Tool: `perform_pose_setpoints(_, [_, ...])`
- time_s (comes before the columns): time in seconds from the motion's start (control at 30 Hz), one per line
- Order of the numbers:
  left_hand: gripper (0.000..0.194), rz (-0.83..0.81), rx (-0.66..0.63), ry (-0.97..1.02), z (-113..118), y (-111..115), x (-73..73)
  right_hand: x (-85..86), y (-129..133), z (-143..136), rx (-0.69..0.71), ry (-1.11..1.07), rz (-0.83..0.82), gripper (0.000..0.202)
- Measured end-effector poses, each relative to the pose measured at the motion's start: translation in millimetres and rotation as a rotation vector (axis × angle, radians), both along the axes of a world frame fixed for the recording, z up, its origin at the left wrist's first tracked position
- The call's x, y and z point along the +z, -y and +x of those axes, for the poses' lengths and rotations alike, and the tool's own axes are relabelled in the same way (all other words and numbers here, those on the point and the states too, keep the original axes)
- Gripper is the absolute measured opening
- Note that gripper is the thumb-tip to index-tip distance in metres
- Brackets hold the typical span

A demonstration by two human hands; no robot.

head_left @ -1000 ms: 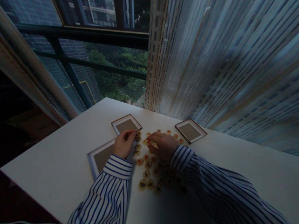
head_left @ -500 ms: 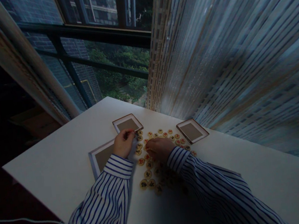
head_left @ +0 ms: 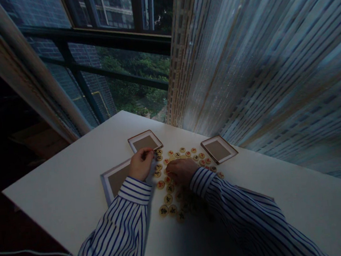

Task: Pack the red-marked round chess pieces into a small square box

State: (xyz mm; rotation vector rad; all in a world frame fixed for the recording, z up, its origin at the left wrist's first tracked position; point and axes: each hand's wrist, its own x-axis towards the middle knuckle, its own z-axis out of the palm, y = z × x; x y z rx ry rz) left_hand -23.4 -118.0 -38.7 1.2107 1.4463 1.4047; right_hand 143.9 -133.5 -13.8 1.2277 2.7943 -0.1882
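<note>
Round yellowish xiangqi pieces (head_left: 172, 210) with red or black characters are spread over the middle of the white table. My left hand (head_left: 140, 164) is at the left side of the spread, with thumb and forefinger closed together beside some black-marked pieces (head_left: 159, 152). Whatever those fingers may hold is hidden. Over the centre of the pieces, my right hand (head_left: 182, 170) is bent down with its fingers curled. Its fingertips reach in among the pieces, and the hand hides what is under them. A red-marked piece (head_left: 160, 184) lies just to its left.
Shallow open box parts stand around the pieces: one small (head_left: 131, 139) at the back, another (head_left: 235, 154) at right, and a larger one (head_left: 105, 190) under my left forearm. A flat edge (head_left: 256, 192) shows beyond my right sleeve. Curtains (head_left: 253, 79) hang along the table's right.
</note>
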Motion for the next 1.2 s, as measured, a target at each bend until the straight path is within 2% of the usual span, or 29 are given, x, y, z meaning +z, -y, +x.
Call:
perform_pose_setpoints(0.17, [0.016, -0.002, 0.006, -0.023, 0, -1, -1.2, 2.6, -1, 5, -0.002, -0.051, -0.005, 0.025])
perform_pose_setpoints(0.3, [0.018, -0.007, 0.007, -0.043, 0, -1, -2.5, 4.6, -4, 17, -0.059, -0.105, 0.027, 0.024])
perform_pose_setpoints(0.47, [0.018, -0.014, -0.002, -0.091, 1, -1, -2.7, 2.5, -5, 27, -0.086, -0.09, 0.02, 0.023])
perform_pose_setpoints(0.63, [0.018, -0.028, -0.012, -0.147, 2, -1, -5.9, -1.3, -2, 22, -0.019, -0.048, -0.023, 0.023])
perform_pose_setpoints(0.8, [0.017, -0.027, -0.045, -0.19, 3, -1, -8.6, 0.3, 0, 17, -0.031, 0.026, -0.034, 0.023])
perform_pose_setpoints(1.2, [0.013, -0.025, -0.059, -0.234, 5, 2, -2.1, 3.3, -1, 13, -0.045, 0.056, -0.084, 0.026])
